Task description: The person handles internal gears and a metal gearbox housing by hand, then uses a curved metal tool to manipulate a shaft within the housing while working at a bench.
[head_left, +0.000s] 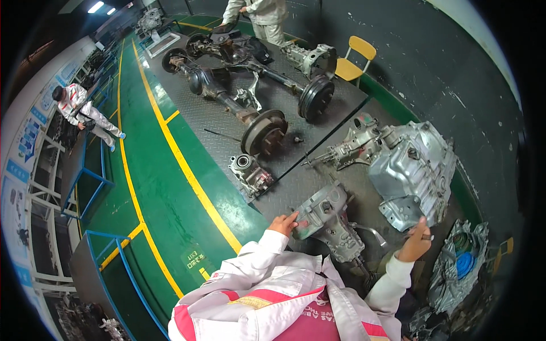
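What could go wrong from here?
1. The left grip is at the side of the gray metal case, near the edge of the table; a hard shove might tip or shift it.
2. The right grip is bare beside the silver metal case; contact is unclear, but its rim could nick fingers.
3. The thin rod looks loose; a bump might roll it off.

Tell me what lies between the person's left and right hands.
In the head view, a grey metal casing and a bent silver lever lie between the left hand and the right hand.
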The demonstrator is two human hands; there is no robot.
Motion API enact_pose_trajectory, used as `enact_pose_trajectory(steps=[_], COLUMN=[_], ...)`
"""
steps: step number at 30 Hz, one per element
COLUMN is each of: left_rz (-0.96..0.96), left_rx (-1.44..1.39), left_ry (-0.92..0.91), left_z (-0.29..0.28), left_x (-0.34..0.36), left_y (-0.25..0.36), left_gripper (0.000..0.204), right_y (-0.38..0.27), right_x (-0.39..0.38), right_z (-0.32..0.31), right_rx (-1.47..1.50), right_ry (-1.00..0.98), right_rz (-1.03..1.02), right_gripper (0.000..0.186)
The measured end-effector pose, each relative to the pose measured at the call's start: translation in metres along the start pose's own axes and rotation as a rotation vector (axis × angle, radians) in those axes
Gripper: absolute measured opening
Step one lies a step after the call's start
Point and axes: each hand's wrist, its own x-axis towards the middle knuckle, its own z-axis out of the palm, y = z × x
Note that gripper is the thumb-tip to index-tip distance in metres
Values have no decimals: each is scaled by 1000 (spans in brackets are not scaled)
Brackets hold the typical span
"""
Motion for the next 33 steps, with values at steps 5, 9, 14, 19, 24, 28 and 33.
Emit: enact_pose_trajectory(steps=[5, 9, 14, 19, 24, 28, 33], left_rz=[32, 87, 71, 118, 98, 36, 285], left_rx=[6, -33, -2, -14, -2, -139, -124], left_ry=[-1, 6, 0, -11, -42, -121, 151], left_z=[9, 15, 2, 1, -2, 3, -25], left_x=[11, 9, 8, 10, 7, 12, -9], left_y=[2, -18, 5, 5, 4, 0, 94], left_gripper=[36, 41, 40, 40, 37, 50, 41], right_y=[38, 13, 31, 22, 22, 20, 30], right_x=[-3, 0, -6, -5, 10, -16, 16], right_z=[-31, -16, -33, -27, -25, -47, -45], right_rx=[271, 119, 362, -121, -14, 60, -138], right_ry=[-305, 22, -486, -39, 70, -358, 137], right_rz=[-424, 86, -256, -86, 76, -198, 97], right_gripper=[28, 29, 24, 25, 27, 26, 29])
